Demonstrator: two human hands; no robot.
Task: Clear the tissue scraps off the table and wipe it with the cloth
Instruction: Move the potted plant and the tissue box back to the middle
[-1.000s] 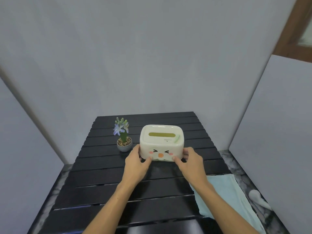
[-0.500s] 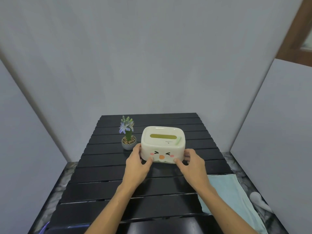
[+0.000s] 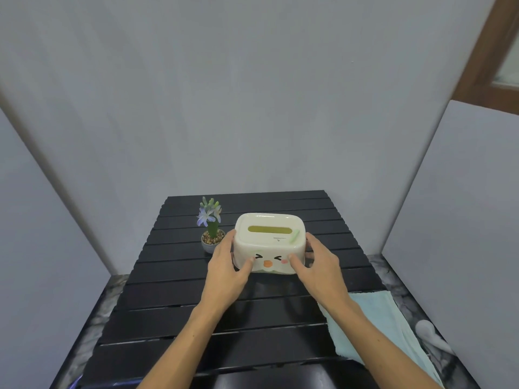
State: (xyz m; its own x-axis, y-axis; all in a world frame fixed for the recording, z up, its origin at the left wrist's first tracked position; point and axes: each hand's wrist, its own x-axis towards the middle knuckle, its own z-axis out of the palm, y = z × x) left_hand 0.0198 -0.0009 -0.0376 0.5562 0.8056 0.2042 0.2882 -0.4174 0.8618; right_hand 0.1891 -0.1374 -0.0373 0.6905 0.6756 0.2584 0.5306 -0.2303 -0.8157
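Plant: small purple-flowered plant in a grey pot (image 3: 212, 237) just left of the box.
Left hand (image 3: 228, 272): I grip the cream plastic tissue box (image 3: 269, 242) on its left side.
Right hand (image 3: 318, 269): gripping its right side.
Cloth: folded pale-blue cloth (image 3: 376, 327) on the black slatted bench (image 3: 168, 313), near right.

Grey partition walls (image 3: 252, 94), brown window frame (image 3: 483, 51) upper right.

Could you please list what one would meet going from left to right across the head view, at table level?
Small grey pot with a purple-flowered plant → left hand → cream plastic tissue box with a cartoon face → right hand → light blue cloth → white rounded object on the marble ledge.
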